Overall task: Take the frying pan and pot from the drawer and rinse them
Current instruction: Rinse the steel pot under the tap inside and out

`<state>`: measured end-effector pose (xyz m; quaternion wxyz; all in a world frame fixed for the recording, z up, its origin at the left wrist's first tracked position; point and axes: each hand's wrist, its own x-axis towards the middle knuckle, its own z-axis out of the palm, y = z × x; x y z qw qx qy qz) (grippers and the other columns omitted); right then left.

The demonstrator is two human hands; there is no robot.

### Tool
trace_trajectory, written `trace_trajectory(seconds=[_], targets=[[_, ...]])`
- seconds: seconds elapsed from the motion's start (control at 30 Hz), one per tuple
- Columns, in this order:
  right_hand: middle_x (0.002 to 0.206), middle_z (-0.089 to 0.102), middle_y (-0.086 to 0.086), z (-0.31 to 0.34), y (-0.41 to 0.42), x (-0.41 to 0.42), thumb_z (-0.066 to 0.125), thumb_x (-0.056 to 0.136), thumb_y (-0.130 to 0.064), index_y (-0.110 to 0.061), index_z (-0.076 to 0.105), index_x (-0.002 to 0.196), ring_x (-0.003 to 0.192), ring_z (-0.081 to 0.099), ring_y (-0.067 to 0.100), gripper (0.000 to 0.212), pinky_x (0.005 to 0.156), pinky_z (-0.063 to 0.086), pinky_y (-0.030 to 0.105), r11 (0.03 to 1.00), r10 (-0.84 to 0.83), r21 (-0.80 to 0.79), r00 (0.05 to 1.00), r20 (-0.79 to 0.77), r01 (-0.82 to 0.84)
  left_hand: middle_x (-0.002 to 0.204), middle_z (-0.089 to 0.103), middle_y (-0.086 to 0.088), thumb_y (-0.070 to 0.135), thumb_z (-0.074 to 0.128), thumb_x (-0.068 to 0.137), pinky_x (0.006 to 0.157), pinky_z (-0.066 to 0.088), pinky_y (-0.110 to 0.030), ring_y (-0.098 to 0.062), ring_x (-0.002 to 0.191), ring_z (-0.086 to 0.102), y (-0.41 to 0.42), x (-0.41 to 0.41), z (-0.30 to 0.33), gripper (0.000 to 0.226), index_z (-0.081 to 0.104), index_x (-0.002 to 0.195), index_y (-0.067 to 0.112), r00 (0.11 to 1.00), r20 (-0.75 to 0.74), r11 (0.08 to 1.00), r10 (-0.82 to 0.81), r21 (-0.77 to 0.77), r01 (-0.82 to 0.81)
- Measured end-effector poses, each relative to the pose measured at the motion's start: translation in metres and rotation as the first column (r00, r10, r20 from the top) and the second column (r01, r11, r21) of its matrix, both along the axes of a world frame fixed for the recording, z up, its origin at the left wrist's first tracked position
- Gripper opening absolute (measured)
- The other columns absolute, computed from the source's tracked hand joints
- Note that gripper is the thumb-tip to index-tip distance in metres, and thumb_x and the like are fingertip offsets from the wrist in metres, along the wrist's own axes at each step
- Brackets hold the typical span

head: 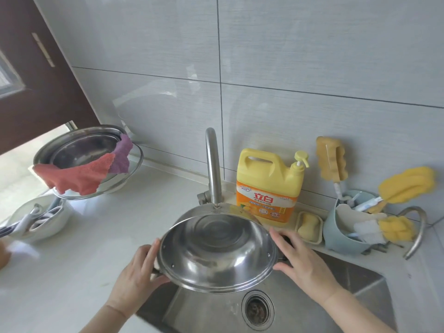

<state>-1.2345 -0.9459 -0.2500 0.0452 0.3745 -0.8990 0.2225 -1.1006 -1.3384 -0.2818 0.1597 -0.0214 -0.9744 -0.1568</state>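
Note:
A stainless steel pot [216,251] with two side handles is held tilted over the steel sink [300,306], its open inside facing me, right below the tap spout [212,164]. My left hand [137,272] grips the pot's left handle. My right hand [300,255] holds the right handle and rim. No water stream is visible. A frying pan is not clearly identifiable in this view.
Yellow dish soap bottle [269,186], soap dish [308,227] and a blue caddy [346,231] of yellow sponge brushes stand behind the sink. At back left, steel basins [79,150] with red and purple cloths sit in a glass bowl; a white bowl [38,219] with utensils lies below.

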Motion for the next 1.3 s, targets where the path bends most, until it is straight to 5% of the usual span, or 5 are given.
trace_trajectory(seconds=[0.6,0.8,0.97,1.2,1.3], targets=[[0.125,0.046,-0.002,0.012,0.061,0.026,0.094,0.056,-0.026,-0.042,0.009,0.152,0.099,0.053,0.01,0.129,0.06,0.055,0.023,0.981,-0.195,-0.024,0.979,-0.058,0.194,0.107,0.046,-0.007,0.045,0.077,0.073,0.048,0.05,-0.028,-0.016,0.078,0.05,0.053,-0.028,0.013,0.113,0.006,0.156,0.017,0.97,-0.174,0.984,-0.171,-0.085,0.159],[0.116,0.048,0.007,0.033,0.11,0.036,0.032,0.093,-0.068,-0.022,0.036,0.141,0.096,0.053,0.007,0.067,0.066,0.05,0.017,0.965,-0.256,-0.092,0.961,-0.104,0.247,0.106,0.046,-0.01,0.042,0.054,0.098,0.062,0.051,-0.027,-0.021,0.074,0.057,0.098,-0.05,0.02,0.08,0.005,0.156,0.015,0.888,-0.347,0.953,-0.302,-0.109,0.282],[0.114,0.05,0.011,0.032,0.125,0.04,0.039,0.093,-0.066,0.004,0.056,0.126,0.113,0.031,-0.029,0.079,0.092,0.029,-0.001,0.963,-0.259,-0.09,0.963,-0.071,0.252,0.106,0.047,-0.01,0.043,0.064,0.092,0.063,0.05,-0.027,-0.022,0.076,0.057,0.109,-0.059,0.017,0.092,0.003,0.156,0.018,0.884,-0.329,0.944,-0.331,-0.113,0.311],[0.118,0.048,0.004,0.029,0.104,0.029,0.032,0.093,-0.068,-0.028,0.031,0.145,0.093,0.052,0.009,0.066,0.059,0.053,0.022,0.958,-0.283,-0.108,0.94,-0.193,0.266,0.104,0.047,-0.008,0.045,0.061,0.092,0.063,0.047,-0.024,-0.018,0.078,0.051,0.093,-0.052,0.01,0.089,0.006,0.156,0.015,0.907,-0.312,0.958,-0.285,-0.119,0.26],[0.12,0.047,0.0,0.026,0.084,0.025,0.077,0.075,-0.046,-0.038,0.013,0.153,0.095,0.051,0.008,0.102,0.059,0.05,0.017,0.978,-0.208,-0.03,0.971,-0.121,0.206,0.106,0.046,-0.006,0.045,0.059,0.085,0.06,0.045,-0.023,-0.016,0.079,0.048,0.077,-0.042,0.008,0.089,0.011,0.154,0.015,0.934,-0.266,0.97,-0.237,-0.117,0.213]])
